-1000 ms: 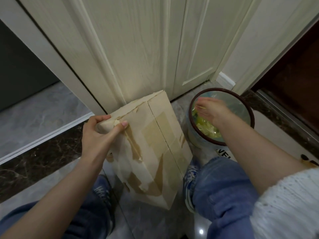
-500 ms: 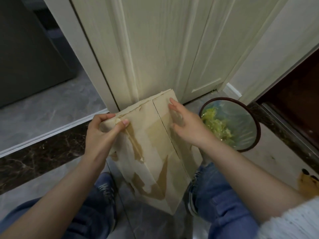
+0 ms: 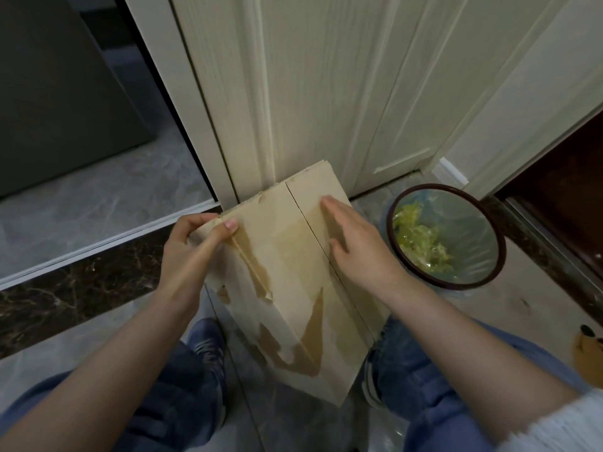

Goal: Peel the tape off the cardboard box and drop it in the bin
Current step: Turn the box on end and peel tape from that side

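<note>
Now your left hand (image 3: pixel 192 252) grips the cardboard box (image 3: pixel 293 288) corner; your right hand (image 3: pixel 355 246), back from the bin (image 3: pixel 447 238) beside it, lies flat on the tape (image 3: pixel 313 230).

No writing, label, brand or number can be read anywhere — the cardboard box (image 3: pixel 293 288) under the hands carries only torn patches and tape (image 3: pixel 293 236), with nothing printed that shows.

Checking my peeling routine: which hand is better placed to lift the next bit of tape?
Probably right: the right hand lies flat on the cardboard box over the tape, next to the bin; the left hand grips the box's corner.
</note>
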A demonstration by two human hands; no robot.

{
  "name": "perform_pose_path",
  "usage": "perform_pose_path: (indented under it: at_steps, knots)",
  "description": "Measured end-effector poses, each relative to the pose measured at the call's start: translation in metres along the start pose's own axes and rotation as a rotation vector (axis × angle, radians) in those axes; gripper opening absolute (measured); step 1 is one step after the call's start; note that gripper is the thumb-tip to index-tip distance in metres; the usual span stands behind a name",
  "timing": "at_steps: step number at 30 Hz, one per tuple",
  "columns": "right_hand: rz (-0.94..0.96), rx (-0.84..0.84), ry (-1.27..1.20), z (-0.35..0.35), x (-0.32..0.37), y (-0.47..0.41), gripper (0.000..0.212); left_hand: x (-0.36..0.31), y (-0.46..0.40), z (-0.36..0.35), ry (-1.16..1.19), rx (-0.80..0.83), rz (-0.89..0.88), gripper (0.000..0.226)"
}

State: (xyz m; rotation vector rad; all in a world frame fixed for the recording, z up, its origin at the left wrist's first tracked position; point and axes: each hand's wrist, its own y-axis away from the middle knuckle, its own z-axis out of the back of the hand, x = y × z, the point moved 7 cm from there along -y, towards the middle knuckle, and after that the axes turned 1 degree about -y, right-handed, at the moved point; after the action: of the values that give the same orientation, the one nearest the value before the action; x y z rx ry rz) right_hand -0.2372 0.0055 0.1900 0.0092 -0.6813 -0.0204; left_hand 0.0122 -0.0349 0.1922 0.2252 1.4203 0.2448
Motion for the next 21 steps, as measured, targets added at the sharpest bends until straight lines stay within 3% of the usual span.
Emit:
perform_pose_path:
  at_steps: [15, 21]
  knots:
    - [0.231, -0.195, 0.156, 0.009, 0.021, -0.009, 0.045, -0.001, 0.002, -0.003, 0.050, 0.020, 0.055, 0.041]
    - [0.299, -0.191, 0.120, 0.007, 0.031, -0.004, 0.041, -0.002, 0.004, -0.007, 0.032, 0.052, 0.047, 0.055]
